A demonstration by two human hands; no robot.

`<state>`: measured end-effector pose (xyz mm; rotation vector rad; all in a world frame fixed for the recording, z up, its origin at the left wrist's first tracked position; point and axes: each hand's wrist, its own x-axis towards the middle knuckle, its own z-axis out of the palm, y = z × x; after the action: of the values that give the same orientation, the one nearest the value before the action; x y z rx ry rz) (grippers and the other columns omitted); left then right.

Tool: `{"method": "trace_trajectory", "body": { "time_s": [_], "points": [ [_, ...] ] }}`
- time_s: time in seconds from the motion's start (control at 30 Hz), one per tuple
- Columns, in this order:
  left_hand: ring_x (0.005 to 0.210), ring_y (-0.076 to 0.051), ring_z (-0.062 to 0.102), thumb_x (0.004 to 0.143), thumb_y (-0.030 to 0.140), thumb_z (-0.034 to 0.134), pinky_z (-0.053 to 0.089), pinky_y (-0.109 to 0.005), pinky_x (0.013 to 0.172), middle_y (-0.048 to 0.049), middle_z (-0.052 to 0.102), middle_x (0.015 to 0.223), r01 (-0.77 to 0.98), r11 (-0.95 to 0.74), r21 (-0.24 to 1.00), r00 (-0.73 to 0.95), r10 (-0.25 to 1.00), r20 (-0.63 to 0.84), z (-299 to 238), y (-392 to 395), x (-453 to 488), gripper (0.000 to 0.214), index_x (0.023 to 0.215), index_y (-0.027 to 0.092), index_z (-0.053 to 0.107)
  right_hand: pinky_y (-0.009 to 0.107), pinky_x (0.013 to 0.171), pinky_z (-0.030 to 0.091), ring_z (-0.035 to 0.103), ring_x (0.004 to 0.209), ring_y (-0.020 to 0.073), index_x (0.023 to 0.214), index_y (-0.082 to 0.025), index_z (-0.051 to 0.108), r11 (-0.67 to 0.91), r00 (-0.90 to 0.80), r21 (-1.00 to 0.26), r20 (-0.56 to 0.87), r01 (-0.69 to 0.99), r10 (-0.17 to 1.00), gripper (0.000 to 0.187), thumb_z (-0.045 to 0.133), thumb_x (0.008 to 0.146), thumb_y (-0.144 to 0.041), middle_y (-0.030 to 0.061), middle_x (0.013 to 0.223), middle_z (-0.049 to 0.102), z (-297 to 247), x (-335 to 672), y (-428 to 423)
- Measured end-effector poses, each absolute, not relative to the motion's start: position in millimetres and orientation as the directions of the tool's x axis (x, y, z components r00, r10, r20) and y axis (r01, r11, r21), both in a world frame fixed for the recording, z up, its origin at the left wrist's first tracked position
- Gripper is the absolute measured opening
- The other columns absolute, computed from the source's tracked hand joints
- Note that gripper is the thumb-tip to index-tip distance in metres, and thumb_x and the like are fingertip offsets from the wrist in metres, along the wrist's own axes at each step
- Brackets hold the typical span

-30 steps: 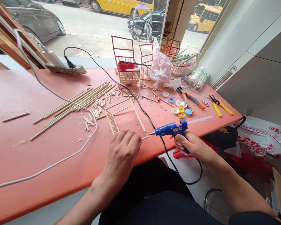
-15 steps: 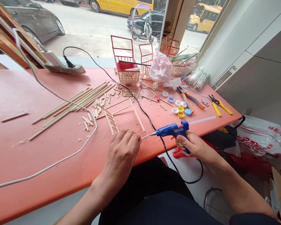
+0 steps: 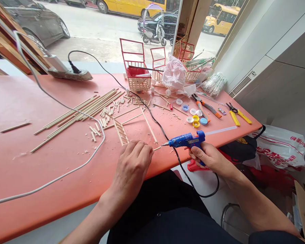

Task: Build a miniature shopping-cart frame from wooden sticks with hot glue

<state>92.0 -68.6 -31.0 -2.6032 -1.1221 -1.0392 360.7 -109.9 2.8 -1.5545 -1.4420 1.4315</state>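
Observation:
My right hand [image 3: 205, 156] is closed round the handle of a blue hot glue gun [image 3: 184, 140], a clear glue stick [image 3: 222, 130] poking out of its back. The nozzle points left and meets, or nearly meets, the tip of a short wooden stick [image 3: 157, 148]. That stick comes out of the pinched fingers of my left hand [image 3: 135, 159], which hide the rest of it. Just beyond my left hand lies a small ladder-like frame of glued sticks [image 3: 120, 130]. A longer stick [image 3: 148, 125] rests on the table to its right.
Long sticks [image 3: 78, 115] and several cut pieces [image 3: 106, 115] lie left on the orange table [image 3: 53, 179]. Small stick carts [image 3: 139, 81] stand at the back. Bottle caps [image 3: 196, 119], orange-handled pliers [image 3: 205, 107] and yellow wire strippers [image 3: 237, 113] lie right. A black cord [image 3: 157, 123] crosses the table.
The glue gun's nozzle has shifted very slightly left and up at the stick's tip. Both hands otherwise keep their places and holds.

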Motion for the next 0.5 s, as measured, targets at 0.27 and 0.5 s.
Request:
{"method": "trace_trajectory", "body": {
  "time_s": [0.27,0.5],
  "points": [
    [0.083,-0.027,0.061,0.097,0.007,0.058,0.048,-0.039,0.076,-0.0077,0.066,0.080,0.683,-0.713,0.156,0.493,0.608,0.622,-29.9,-69.0,91.2,0.017,0.082,0.016,0.060,0.025,0.044,0.031,0.038,0.048,0.0083,0.089,-0.020,0.048,-0.260,-0.139,-0.906,-0.320,0.334,0.937,0.056,0.059,0.089,-0.075,-0.0069,0.063,0.041,4.7,359.8,-111.2],
    [0.083,-0.027,0.060,0.097,0.007,0.058,0.048,-0.039,0.077,-0.0074,0.066,0.080,0.687,-0.709,0.156,0.491,0.612,0.619,-30.4,-69.3,91.7,0.017,0.083,0.017,0.060,0.026,0.047,0.033,0.040,0.050,0.0096,0.086,-0.021,0.046,-0.262,-0.121,-0.883,-0.331,0.389,0.936,0.058,0.056,0.089,-0.077,-0.0062,0.063,0.042,3.3,360.7,-112.9]
  ]
}}
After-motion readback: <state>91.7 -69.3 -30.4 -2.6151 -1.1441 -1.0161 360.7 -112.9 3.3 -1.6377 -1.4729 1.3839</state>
